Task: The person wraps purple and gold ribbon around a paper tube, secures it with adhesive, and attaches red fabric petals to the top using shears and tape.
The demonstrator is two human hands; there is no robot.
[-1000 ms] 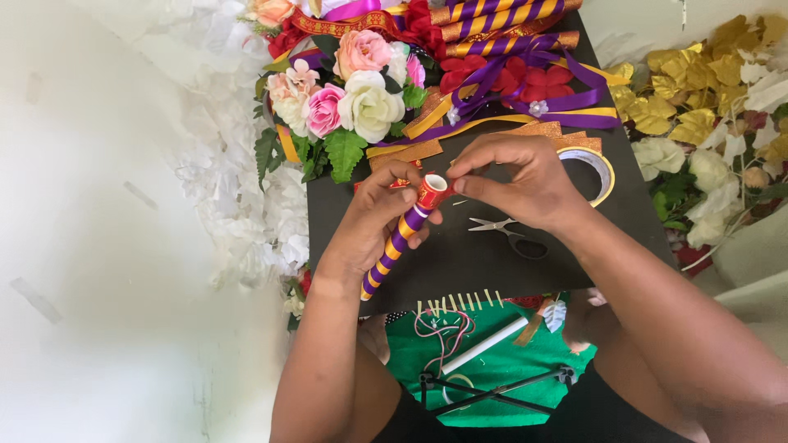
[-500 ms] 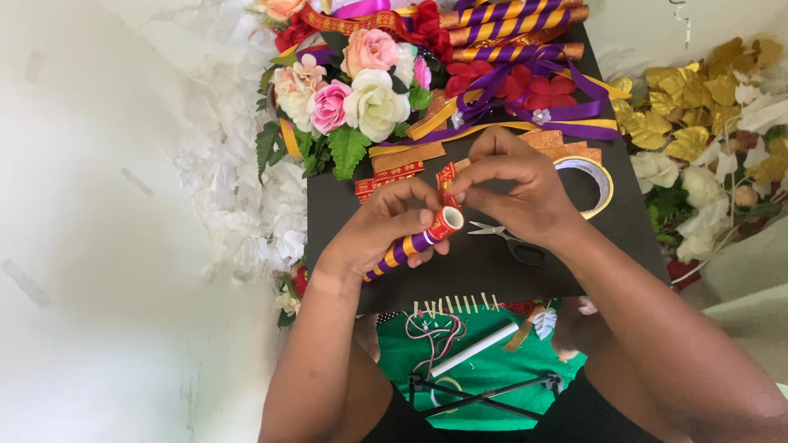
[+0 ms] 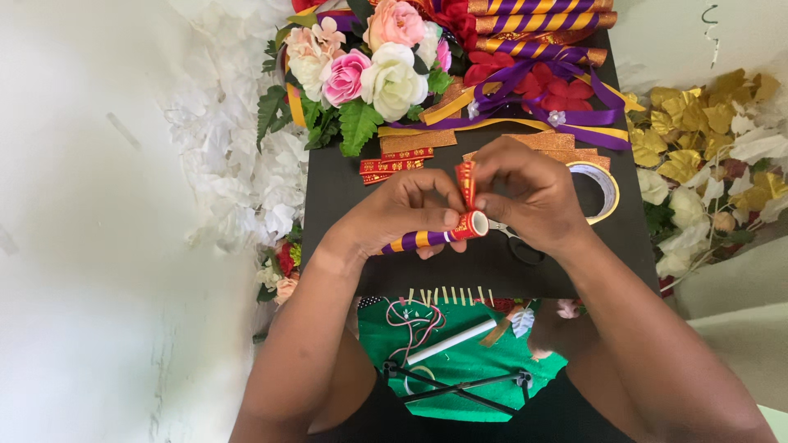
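My left hand [image 3: 402, 217] grips a purple-and-gold striped tube [image 3: 419, 239], held nearly level above a black board [image 3: 345, 205]. A red patterned ribbon strip [image 3: 468, 184] is wrapped around the tube's right end and stands up from it. My right hand [image 3: 533, 197] pinches that strip between thumb and forefinger, just right of the tube's end. Both hands touch at the fingertips.
Cut red strips [image 3: 398, 164] and glittery gold strips [image 3: 419, 139] lie on the board behind my hands. A tape roll [image 3: 603, 193] and scissors [image 3: 517, 242] lie right. Artificial flowers [image 3: 369, 66], striped tubes [image 3: 542, 20], purple ribbon [image 3: 566, 107], gold leaves [image 3: 706, 139] surround it.
The tube has tilted from steeply slanted to almost level. My hands moved slightly up the board, and the red strip now stands upright between my right fingers.
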